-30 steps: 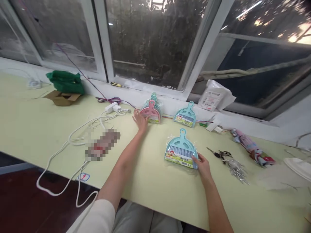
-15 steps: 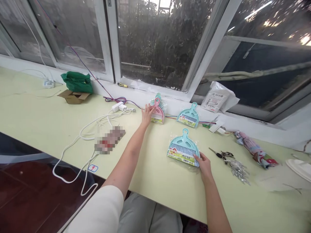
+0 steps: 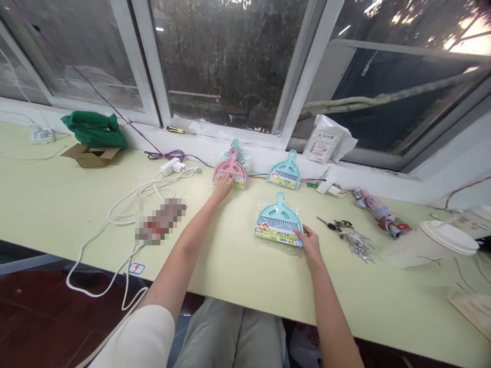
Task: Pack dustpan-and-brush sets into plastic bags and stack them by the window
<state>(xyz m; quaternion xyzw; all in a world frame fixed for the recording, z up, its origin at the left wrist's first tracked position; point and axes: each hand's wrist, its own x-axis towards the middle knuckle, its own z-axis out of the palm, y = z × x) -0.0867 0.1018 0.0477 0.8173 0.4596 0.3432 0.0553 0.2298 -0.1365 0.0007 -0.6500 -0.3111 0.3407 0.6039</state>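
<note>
Fingers of the left hand [image 3: 222,188] touch the pink dustpan [image 3: 231,166], grip unclear | right hand [image 3: 310,242] holds the nearer teal dustpan [image 3: 279,223], right of pink | step, seemingly: taking hold; next likely needs surer left grip

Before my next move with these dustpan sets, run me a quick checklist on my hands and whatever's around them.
1. Right hand holding the near turquoise dustpan-and-brush set by its right edge: ok.
2. Left hand at the pink dustpan-and-brush set: ok, fingers over its lower front.
3. Near turquoise set fully resting on the table: cannot tell.
4. Bunch of keys apart from the right hand: ok, they lie to its right.
5. White cable kept on the table: not ok, it loops over the front edge.
</note>
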